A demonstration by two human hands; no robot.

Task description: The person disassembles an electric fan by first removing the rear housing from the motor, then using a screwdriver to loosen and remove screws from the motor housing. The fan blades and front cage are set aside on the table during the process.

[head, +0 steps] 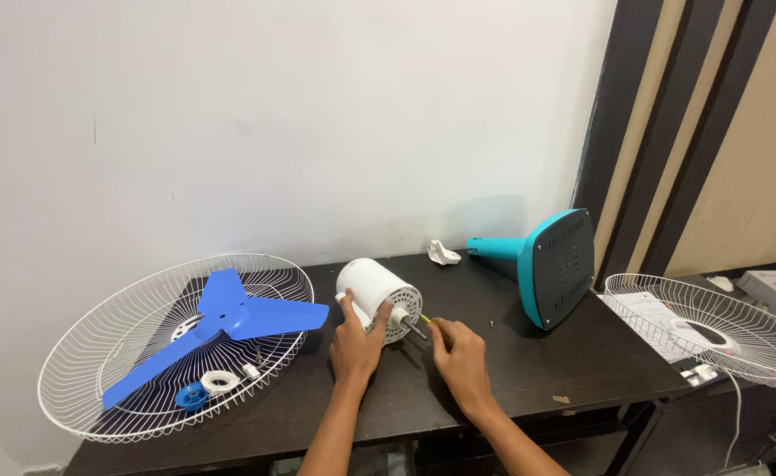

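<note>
A white fan motor housing [373,292] lies on its side on the dark table [582,361], its metal shaft [416,329] pointing toward me. My left hand [357,344] grips the front rim of the housing. Beside the shaft, my right hand [461,354] pinches a thin yellow-handled tool [425,318], its tip close to the motor face.
A white wire fan guard [106,388] at the left holds a blue three-blade propeller [225,317], a blue cap [191,396] and a white ring [219,381]. A teal fan base [553,264] lies tipped at the right. A second wire guard [714,330] rests beyond the table's right edge. A small screw [492,323] lies loose.
</note>
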